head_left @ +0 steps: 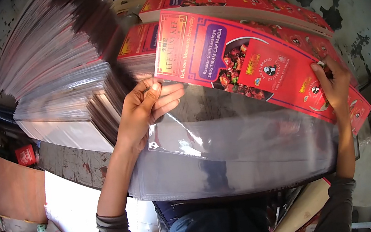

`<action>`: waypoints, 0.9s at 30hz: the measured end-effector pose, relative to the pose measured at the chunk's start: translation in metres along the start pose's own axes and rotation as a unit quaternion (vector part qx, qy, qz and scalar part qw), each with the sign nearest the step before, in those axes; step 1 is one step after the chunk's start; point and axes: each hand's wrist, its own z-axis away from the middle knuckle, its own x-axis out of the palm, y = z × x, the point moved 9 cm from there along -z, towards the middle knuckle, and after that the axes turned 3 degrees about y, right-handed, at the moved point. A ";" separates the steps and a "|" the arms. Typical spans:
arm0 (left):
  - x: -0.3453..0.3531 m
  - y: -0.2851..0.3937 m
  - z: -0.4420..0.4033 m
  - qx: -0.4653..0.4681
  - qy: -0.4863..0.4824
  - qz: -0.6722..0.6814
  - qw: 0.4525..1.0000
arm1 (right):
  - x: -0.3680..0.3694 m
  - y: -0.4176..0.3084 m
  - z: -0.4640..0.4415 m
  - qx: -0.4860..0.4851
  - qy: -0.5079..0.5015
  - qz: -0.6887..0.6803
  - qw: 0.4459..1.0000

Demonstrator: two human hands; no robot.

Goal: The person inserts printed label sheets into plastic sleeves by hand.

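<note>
- Heavy fisheye: black corners, and straight stuff bows towards the edges
- Middle of the frame is decently lit, big print on the red card (260, 69) reads fine
- Harsh glare streaks on the clear plastic sheets (251, 168) around centre
- White floor (72, 209) lower left is pretty much blown out
- Upper left stack (52, 44) goes dark and soft along its right side
</note>
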 end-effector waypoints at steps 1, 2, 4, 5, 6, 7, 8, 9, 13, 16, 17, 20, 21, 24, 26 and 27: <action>0.000 0.001 0.000 0.001 0.002 -0.003 1.000 | -0.001 -0.002 0.000 -0.015 0.005 0.009 1.000; 0.001 0.001 0.000 0.003 0.002 -0.003 1.000 | -0.001 -0.002 -0.001 -0.016 0.007 0.010 1.000; 0.001 -0.001 0.000 -0.006 0.004 -0.002 1.000 | -0.001 -0.006 -0.002 -0.031 0.004 0.005 0.999; 0.001 0.000 0.000 -0.003 0.004 -0.002 1.000 | -0.001 -0.007 -0.002 -0.033 0.007 0.005 0.999; 0.001 0.000 0.000 -0.001 0.002 -0.006 1.000 | 0.000 -0.006 -0.002 -0.033 0.001 0.002 0.999; 0.001 0.000 0.000 0.002 -0.001 -0.009 1.000 | 0.001 -0.006 -0.002 -0.033 -0.005 0.000 0.999; 0.001 0.000 0.000 0.005 -0.001 -0.009 1.000 | 0.000 -0.007 -0.002 -0.035 -0.003 0.001 0.999; 0.001 0.001 0.000 0.013 -0.003 -0.014 1.000 | 0.001 -0.008 -0.002 -0.038 -0.010 0.001 0.999; 0.003 0.003 0.000 0.027 -0.003 -0.027 0.999 | 0.004 -0.006 -0.002 -0.034 -0.017 -0.004 0.999; 0.001 0.004 0.000 0.044 0.007 -0.048 0.998 | 0.004 -0.008 -0.002 -0.033 -0.025 -0.005 0.999; 0.000 0.003 0.000 0.044 0.006 -0.049 0.998 | 0.004 -0.008 -0.002 -0.033 -0.025 -0.004 0.999; 0.001 0.009 0.001 0.084 0.000 -0.099 0.992 | 0.004 -0.009 -0.002 -0.032 -0.025 -0.002 0.999; 0.001 0.009 0.001 0.079 -0.002 -0.091 0.993 | 0.004 -0.009 -0.002 -0.027 -0.028 -0.007 0.999; 0.000 0.008 0.000 0.070 -0.002 -0.077 0.995 | 0.006 -0.008 -0.001 -0.020 -0.043 -0.017 0.999; 0.000 0.008 0.000 0.066 0.000 -0.070 0.995 | 0.009 -0.008 -0.001 -0.018 -0.054 -0.021 0.998; 0.000 0.009 0.001 0.057 0.005 -0.057 0.997 | 0.011 -0.009 0.000 -0.014 -0.065 -0.031 0.997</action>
